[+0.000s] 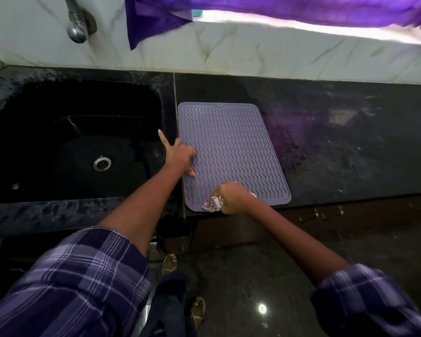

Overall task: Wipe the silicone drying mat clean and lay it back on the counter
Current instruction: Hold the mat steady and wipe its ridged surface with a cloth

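Mat (231, 152) lies flat on the dark speckled table (338, 147), just right of the black sink (73, 142); wiping is under way at its near edge, so I judge the far ribs not yet covered, and the final laying-back is left or hardly needed. My left hand (180, 155) presses the mat's left edge, fingers spread and gripping nothing; my right hand (231, 198) is clenched on a crumpled patterned cloth (213, 204). Mat: thin, grey-lilac, soft-looking silicone, rounded corners, raised rim, wavy ridges throughout; table glossy, smeared.
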`<state>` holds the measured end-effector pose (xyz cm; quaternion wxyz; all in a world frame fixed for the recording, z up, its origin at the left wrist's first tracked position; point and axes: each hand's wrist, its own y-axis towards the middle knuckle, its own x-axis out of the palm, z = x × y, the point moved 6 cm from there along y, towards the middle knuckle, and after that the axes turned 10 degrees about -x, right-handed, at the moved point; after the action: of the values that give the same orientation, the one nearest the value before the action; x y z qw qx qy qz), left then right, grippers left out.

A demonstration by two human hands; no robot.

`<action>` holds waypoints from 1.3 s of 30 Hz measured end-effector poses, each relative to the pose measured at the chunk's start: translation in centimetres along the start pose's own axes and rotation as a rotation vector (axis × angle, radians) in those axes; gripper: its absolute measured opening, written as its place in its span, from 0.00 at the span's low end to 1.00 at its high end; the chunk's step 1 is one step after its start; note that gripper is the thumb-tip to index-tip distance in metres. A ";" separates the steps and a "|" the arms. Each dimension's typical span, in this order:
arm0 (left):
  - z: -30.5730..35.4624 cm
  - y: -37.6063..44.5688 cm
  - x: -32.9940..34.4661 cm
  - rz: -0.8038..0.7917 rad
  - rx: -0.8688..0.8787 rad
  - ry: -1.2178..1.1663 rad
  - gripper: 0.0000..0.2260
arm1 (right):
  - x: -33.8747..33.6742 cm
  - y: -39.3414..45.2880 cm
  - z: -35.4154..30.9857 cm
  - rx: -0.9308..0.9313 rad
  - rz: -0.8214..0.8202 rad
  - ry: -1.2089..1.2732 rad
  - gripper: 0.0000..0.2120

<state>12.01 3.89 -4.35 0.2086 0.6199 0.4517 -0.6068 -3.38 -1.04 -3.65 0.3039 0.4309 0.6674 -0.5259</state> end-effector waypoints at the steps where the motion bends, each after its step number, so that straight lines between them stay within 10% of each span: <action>1: 0.0 -0.1 -0.1 -0.006 0.002 -0.002 0.24 | -0.8 0.4 -0.4 -0.008 -0.003 -0.003 0.14; 7: 0.1 -0.1 0.0 -0.014 0.014 0.030 0.23 | -1.3 3.0 -3.7 -0.043 0.231 -0.063 0.18; 14: 0.1 0.1 0.2 -0.006 0.039 0.015 0.25 | -1.1 0.4 -2.5 -0.123 0.001 0.062 0.13; 19: 0.1 -0.1 0.0 -0.027 0.040 0.033 0.23 | -6.3 1.1 2.8 0.070 0.300 0.075 0.12; 33: 0.5 -0.8 -1.3 -0.038 0.048 0.107 0.28 | -1.2 -1.4 2.1 0.088 -0.086 0.074 0.15; 39: 0.1 2.5 -3.1 -0.081 0.068 -0.086 0.21 | -9.4 2.8 6.6 0.162 0.233 0.238 0.11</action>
<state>14.44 1.60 -2.13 0.1819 0.5813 0.4461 -0.6558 2.99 -9.58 1.48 0.2459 0.5874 0.5998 -0.4845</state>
